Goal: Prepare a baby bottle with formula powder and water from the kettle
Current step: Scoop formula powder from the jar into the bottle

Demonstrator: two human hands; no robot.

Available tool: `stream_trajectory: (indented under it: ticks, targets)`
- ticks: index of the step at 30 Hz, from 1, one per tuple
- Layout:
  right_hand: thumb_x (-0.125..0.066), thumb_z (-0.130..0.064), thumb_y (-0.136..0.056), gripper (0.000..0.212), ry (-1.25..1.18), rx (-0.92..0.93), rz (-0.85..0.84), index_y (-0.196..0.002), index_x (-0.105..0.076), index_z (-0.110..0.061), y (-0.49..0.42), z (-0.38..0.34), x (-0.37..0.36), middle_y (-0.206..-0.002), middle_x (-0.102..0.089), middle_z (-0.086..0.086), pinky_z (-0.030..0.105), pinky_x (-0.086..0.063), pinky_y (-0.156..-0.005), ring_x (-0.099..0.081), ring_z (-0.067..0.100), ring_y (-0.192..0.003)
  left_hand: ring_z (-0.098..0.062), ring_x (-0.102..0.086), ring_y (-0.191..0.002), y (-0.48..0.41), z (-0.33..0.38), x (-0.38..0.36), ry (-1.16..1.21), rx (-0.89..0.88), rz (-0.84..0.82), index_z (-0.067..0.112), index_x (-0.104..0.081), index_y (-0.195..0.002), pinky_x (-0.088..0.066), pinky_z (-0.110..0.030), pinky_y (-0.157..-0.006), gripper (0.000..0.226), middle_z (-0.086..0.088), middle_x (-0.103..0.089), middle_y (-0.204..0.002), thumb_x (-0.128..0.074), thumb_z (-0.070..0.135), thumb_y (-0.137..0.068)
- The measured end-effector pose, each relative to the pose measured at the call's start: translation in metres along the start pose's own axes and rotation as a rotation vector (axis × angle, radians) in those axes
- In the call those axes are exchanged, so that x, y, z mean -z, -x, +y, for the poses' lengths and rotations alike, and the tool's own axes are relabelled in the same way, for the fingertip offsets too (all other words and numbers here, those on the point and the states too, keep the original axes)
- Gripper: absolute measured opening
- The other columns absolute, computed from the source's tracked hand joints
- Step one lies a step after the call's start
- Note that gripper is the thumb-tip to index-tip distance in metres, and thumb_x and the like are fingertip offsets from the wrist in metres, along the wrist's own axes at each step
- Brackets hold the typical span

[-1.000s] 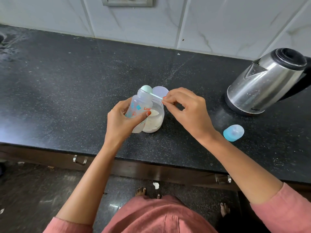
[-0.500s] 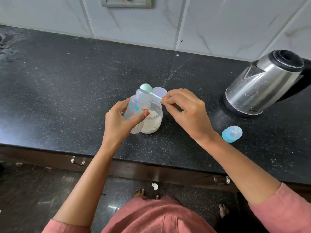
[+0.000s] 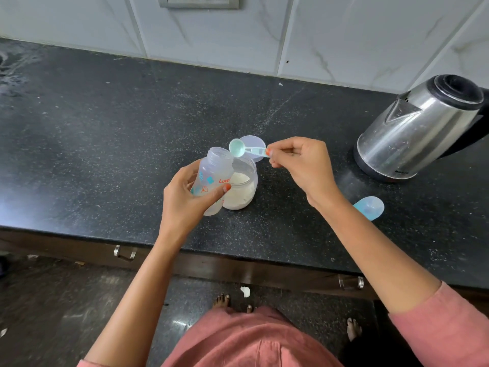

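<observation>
My left hand (image 3: 185,200) grips a clear baby bottle (image 3: 213,176) with orange and teal print, tilted, its open neck up. Right behind it stands an open clear jar of white formula powder (image 3: 242,190) on the black counter (image 3: 105,144). My right hand (image 3: 301,165) pinches the handle of a small teal scoop (image 3: 244,149), whose bowl is turned on its side just above and to the right of the bottle's mouth. The scoop's bowl looks empty. A steel kettle (image 3: 420,128) with a black lid stands at the right.
The jar's pale round lid (image 3: 252,144) lies just behind the jar. A blue bottle cap (image 3: 370,207) lies on the counter by my right wrist. A tiled wall with a socket plate (image 3: 198,2) runs along the back. The counter's front edge has drawers with metal handles (image 3: 124,254).
The scoop has tipped from level over the bottle's neck to its side, its empty bowl now facing me. The bottle stays tilted in my left hand.
</observation>
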State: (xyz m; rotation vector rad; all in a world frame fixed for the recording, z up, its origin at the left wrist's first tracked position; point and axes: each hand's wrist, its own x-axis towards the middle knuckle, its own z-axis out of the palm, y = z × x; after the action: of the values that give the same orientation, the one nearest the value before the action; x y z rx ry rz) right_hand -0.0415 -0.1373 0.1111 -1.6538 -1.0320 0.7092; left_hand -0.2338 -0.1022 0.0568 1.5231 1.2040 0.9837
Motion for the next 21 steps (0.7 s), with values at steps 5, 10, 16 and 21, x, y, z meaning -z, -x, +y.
stream_trajectory:
  ticks: [5,10,16,21]
  targets:
    - [-0.061,-0.007,-0.083,0.016,0.380,0.205,-0.047,-0.095,-0.072,-0.007,-0.003,0.005,-0.016,-0.084,-0.066,-0.004,0.008,-0.045,-0.069,-0.056,-0.008,-0.065,-0.004,-0.060,-0.103,0.004,-0.008,0.006,0.034,0.028,0.012,0.036,-0.059,-0.108,-0.048,-0.027,-0.086,0.049,0.009,-0.065,-0.112,-0.082,0.026,-0.066]
    - [-0.051,-0.010,-0.091,0.023,0.684,0.306,-0.209,-0.106,-0.068,-0.009,-0.012,0.010,-0.041,-0.110,-0.064,0.008,0.036,-0.049,-0.081,-0.059,0.021,-0.097,-0.006,-0.061,-0.101,0.004,-0.013,0.010,0.042,0.047,0.020,0.028,-0.060,-0.113,-0.051,-0.031,-0.087,0.053,0.007,-0.066,-0.111,-0.082,0.027,-0.065]
    - [-0.048,-0.006,-0.090,0.022,0.945,0.389,-0.252,-0.103,-0.066,-0.008,-0.022,0.016,-0.062,-0.104,-0.066,0.007,0.033,-0.044,-0.067,-0.054,0.023,-0.101,-0.007,-0.062,-0.101,0.003,-0.016,0.014,0.034,0.042,-0.002,0.024,-0.060,-0.114,-0.052,-0.031,-0.086,0.054,0.006,-0.066,-0.111,-0.082,0.024,-0.065]
    - [-0.056,-0.017,-0.089,0.022,0.927,0.350,-0.293,-0.106,-0.066,-0.007,-0.021,0.016,-0.061,-0.108,-0.065,0.007,0.036,-0.048,-0.077,-0.052,0.023,-0.105,-0.008,-0.062,-0.101,0.000,-0.016,0.018,0.054,0.042,-0.039,0.023,-0.059,-0.115,-0.051,-0.032,-0.088,0.055,0.005,-0.066,-0.112,-0.082,0.022,-0.064]
